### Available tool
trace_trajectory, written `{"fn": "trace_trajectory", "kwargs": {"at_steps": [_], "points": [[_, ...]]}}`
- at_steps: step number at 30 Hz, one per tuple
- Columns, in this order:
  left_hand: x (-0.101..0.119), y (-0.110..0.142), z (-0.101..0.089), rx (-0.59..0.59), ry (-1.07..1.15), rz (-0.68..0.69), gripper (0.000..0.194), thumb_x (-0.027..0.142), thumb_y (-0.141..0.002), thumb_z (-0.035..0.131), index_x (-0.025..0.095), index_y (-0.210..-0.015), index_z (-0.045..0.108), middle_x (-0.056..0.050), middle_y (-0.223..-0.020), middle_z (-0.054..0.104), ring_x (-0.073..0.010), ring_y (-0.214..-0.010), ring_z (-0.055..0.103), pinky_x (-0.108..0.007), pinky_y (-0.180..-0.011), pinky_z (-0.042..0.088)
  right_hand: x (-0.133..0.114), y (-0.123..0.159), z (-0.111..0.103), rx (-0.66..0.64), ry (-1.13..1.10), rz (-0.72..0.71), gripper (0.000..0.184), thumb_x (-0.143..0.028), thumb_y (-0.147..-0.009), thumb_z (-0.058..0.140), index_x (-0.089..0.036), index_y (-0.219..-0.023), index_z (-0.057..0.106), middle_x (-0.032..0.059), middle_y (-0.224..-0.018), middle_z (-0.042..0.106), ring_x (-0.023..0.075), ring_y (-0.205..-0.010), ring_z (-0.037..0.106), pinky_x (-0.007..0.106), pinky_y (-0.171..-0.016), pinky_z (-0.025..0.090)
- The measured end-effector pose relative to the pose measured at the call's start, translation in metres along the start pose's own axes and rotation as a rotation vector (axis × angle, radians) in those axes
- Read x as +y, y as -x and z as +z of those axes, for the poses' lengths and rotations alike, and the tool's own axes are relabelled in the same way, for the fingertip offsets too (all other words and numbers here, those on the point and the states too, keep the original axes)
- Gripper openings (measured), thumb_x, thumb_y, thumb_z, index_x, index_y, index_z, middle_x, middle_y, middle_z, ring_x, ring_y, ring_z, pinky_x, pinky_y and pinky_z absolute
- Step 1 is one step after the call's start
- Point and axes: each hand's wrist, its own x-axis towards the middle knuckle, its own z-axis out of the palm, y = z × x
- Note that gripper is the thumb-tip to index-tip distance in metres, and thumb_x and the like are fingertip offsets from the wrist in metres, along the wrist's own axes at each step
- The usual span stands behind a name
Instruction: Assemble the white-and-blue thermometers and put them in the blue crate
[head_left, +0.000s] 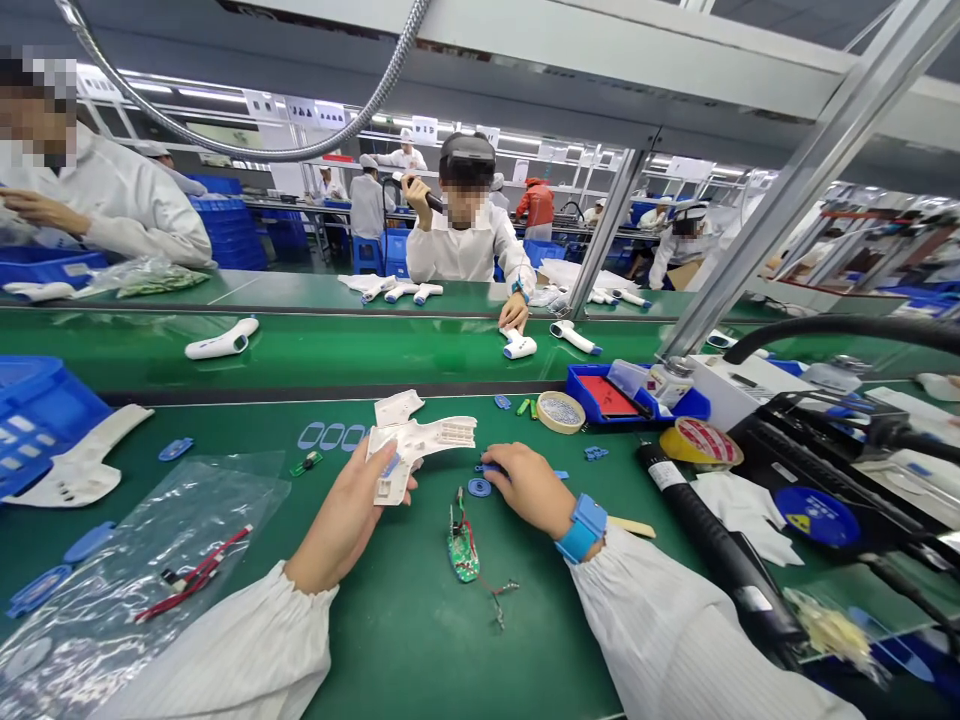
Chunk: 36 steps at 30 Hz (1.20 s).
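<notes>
In the head view, taking the bare circuit board (463, 553) as the dial's centre, the white shell (390, 462) sits at eleven o'clock, raised over the bench (405, 640) with its hollow inside showing and its ribbed handle pointing to three. The left hand (352, 510) holds it, fingers closed and thumb lying over the inner face; a loose grip there could let it tilt and drop anything unfastened inside. The right hand (529, 490), between one and two o'clock, is curled narrow, fingertips down at a small blue part (486, 467); whether they pinch it or only touch it I cannot tell. A blue oval (479, 487) lies just beside them, towards half past twelve, so a careless sweep might flick it away. The board's thin leads (501, 597) trail out to between four and five; the right sleeve (637, 600), near three to four, could snag them if that forearm swung inward, straining the joints. An open tub (561, 411) of tiny pieces stands between one and two, beyond the hand, and a knock would likely spill it.
</notes>
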Motion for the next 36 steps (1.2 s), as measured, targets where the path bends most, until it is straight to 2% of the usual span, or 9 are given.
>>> {"fn": "trace_trajectory", "kwargs": {"at_steps": [6,9,12,14,18,24,27,33,36], "points": [[-0.004,-0.002,0.001,0.010,0.092,-0.012,0.042,0.053,-0.079,0.052,0.015,-0.097,0.058,-0.004,-0.076,0.064,-0.0134,-0.059,0.058,-0.024,-0.048,0.047,-0.011,0.007,-0.022,0.173,0.003,-0.002,0.013,-0.019,-0.088,0.050,-0.016,-0.092,0.062,0.0098,-0.097,0.065,0.0243,-0.089,0.058,0.038,-0.078,0.044],[-0.004,-0.001,0.003,-0.016,0.077,-0.012,0.044,0.054,-0.079,0.052,0.013,-0.094,0.060,-0.004,-0.072,0.064,-0.0132,-0.056,0.057,-0.023,-0.046,0.046,-0.032,0.004,-0.035,0.287,-0.070,-0.181,0.014,-0.022,-0.090,0.048,-0.017,-0.094,0.061,0.0075,-0.095,0.064,0.0216,-0.087,0.056,0.035,-0.078,0.043],[-0.005,0.001,0.004,-0.044,0.076,-0.008,0.042,0.054,-0.078,0.053,0.014,-0.089,0.060,-0.002,-0.067,0.062,-0.0130,-0.054,0.056,-0.023,-0.046,0.046,-0.059,-0.007,-0.036,0.219,-0.073,-0.434,0.014,-0.022,-0.089,0.050,-0.017,-0.098,0.060,0.0073,-0.096,0.064,0.0202,-0.085,0.055,0.033,-0.076,0.043],[-0.005,0.003,0.004,-0.082,0.081,-0.003,0.040,0.054,-0.079,0.052,0.015,-0.082,0.059,0.000,-0.060,0.058,-0.0125,-0.051,0.054,-0.023,-0.045,0.046,-0.075,-0.016,-0.030,0.132,0.018,-0.511,0.016,-0.021,-0.089,0.051,-0.016,-0.100,0.060,0.0085,-0.097,0.063,0.0209,-0.084,0.054,0.034,-0.074,0.043],[-0.006,0.004,0.004,-0.153,-0.054,0.047,0.043,0.058,-0.081,0.044,0.017,-0.083,0.057,0.003,-0.052,0.053,-0.0121,-0.044,0.050,-0.022,-0.038,0.042,-0.091,-0.027,-0.019,-0.021,0.198,-0.482,0.011,-0.018,-0.086,0.053,-0.013,-0.094,0.059,0.0096,-0.094,0.062,0.0221,-0.080,0.055,0.034,-0.071,0.044],[0.003,0.008,0.004,-0.148,-0.296,0.023,0.068,0.066,-0.081,0.031,0.014,-0.124,0.043,0.000,-0.048,0.055,-0.0162,-0.043,0.052,-0.023,-0.035,0.039,-0.098,-0.031,-0.023,-0.148,0.228,-0.498,0.006,-0.015,-0.084,0.057,-0.011,-0.089,0.058,0.0090,-0.083,0.064,0.0218,-0.075,0.061,0.030,-0.059,0.046],[0.011,0.011,0.000,-0.141,-0.318,0.027,0.073,0.067,-0.081,0.029,0.015,-0.133,0.035,0.000,-0.050,0.055,-0.0174,-0.046,0.053,-0.024,-0.036,0.040,-0.105,-0.037,-0.031,-0.188,0.234,-0.534,0.004,-0.012,-0.082,0.059,-0.010,-0.086,0.057,0.0089,-0.080,0.064,0.0212,-0.070,0.062,0.028,-0.054,0.045],[0.022,0.012,-0.013,-0.252,-0.121,0.235,0.074,0.062,-0.079,0.044,0.016,-0.136,0.031,-0.002,-0.067,0.057,-0.0165,-0.059,0.054,-0.026,-0.047,0.047,-0.114,-0.056,-0.048,-0.137,0.176,-0.525,0.009,-0.012,-0.082,0.056,-0.010,-0.091,0.057,0.0085,-0.082,0.066,0.0211,-0.075,0.063,0.028,-0.061,0.047],[0.020,0.011,-0.015,-0.260,-0.142,0.341,0.066,0.055,-0.078,0.053,0.019,-0.132,0.038,-0.003,-0.080,0.059,-0.0124,-0.059,0.051,-0.022,-0.047,0.044,-0.111,-0.056,-0.050,-0.027,-0.056,-0.482,0.016,-0.015,-0.082,0.055,-0.014,-0.098,0.056,0.0047,-0.090,0.066,0.0171,-0.077,0.063,0.025,-0.067,0.049]]}}
